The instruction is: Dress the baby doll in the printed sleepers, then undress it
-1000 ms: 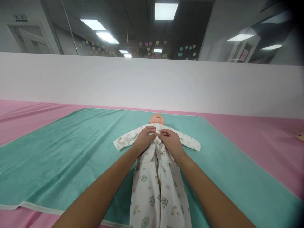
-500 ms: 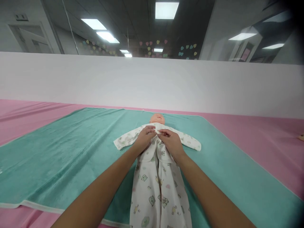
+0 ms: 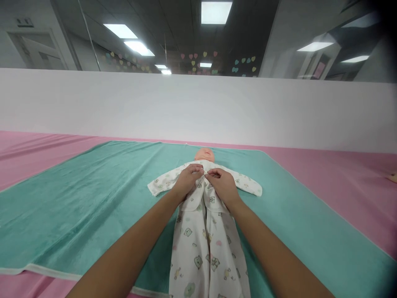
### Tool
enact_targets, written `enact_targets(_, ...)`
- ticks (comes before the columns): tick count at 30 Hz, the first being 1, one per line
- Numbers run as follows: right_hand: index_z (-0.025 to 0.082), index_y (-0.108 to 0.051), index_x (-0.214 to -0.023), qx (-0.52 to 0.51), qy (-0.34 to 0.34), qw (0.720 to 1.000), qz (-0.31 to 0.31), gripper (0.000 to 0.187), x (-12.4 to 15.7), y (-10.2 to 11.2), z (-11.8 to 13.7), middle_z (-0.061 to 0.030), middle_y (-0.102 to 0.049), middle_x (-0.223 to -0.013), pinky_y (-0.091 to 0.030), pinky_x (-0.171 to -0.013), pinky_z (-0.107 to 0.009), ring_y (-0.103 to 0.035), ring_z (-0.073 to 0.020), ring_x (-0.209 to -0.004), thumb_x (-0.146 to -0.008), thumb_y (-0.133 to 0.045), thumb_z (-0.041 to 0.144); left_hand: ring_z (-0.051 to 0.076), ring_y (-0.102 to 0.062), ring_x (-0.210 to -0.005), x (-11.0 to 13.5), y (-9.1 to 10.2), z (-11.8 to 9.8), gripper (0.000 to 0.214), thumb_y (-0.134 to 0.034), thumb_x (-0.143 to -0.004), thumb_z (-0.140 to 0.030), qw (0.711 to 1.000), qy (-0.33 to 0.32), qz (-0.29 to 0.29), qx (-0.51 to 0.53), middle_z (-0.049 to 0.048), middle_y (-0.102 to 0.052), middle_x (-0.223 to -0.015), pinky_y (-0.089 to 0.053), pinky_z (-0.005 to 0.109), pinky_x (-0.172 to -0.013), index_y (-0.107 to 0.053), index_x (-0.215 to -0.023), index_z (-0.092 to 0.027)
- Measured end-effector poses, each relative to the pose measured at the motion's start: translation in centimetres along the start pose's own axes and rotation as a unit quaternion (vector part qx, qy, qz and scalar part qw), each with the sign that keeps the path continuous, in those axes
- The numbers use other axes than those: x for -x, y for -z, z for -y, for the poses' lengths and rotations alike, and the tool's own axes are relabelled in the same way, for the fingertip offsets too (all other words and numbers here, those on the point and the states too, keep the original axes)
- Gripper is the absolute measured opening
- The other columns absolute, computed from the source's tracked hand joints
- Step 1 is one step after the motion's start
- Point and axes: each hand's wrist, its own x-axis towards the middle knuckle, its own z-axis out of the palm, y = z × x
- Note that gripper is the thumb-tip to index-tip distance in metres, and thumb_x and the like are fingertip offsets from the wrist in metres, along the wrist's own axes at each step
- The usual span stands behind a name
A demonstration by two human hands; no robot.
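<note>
A baby doll [image 3: 204,154] lies on its back with its head toward the wall. It wears a white printed baby jacket [image 3: 194,200], its sleeves spread out to both sides. Below the jacket, white printed pants [image 3: 192,252] stretch toward me. My left hand [image 3: 190,179] is closed at the chest, its fingertips pinching one front edge of the jacket. Opposite it, my right hand [image 3: 222,182] pinches the other front edge. The fingertips of both hands nearly meet. Any fastener between them is too small to make out.
The doll lies on a teal blanket [image 3: 93,198] with a pale border, spread over a pink sheet [image 3: 335,178]. A low white wall [image 3: 186,107] runs behind, with dark reflective glass [image 3: 180,37] above. Part of what looks like a doll [image 3: 393,178] shows at the right edge.
The view has shifted very slightly. Both hands stay at the chest, with the fingertips moved only a little at the jacket's front edges.
</note>
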Motion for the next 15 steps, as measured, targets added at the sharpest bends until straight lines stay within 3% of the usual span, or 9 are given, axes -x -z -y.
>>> enact_targets(5,0.021,-0.064,-0.079,0.026,0.007,1.0,-0.003,0.018,0.0,-0.02,0.33,-0.001,-0.065,-0.08,-0.043,-0.069,-0.029,-0.057,-0.0158,-0.071,-0.07,-0.056,0.036,0.019,-0.052,-0.105,0.24,-0.16,0.0,0.013,-0.055,-0.077,-0.027,0.998,-0.027,-0.038,-0.039,0.0009,-0.06,-0.107,-0.037,0.034,-0.095,-0.061,-0.087,-0.022)
enact_targets(15,0.022,-0.064,-0.077,0.02,0.013,1.0,0.001,0.019,-0.22,0.07,-0.35,-0.001,-0.065,-0.076,-0.042,-0.067,-0.029,-0.056,-0.0161,-0.069,-0.072,-0.054,0.038,0.016,-0.056,-0.095,0.03,-0.34,0.25,0.009,-0.056,-0.077,-0.021,0.968,-0.153,-0.047,-0.191,0.0011,-0.061,-0.096,-0.042,0.031,-0.091,-0.065,-0.078,-0.022)
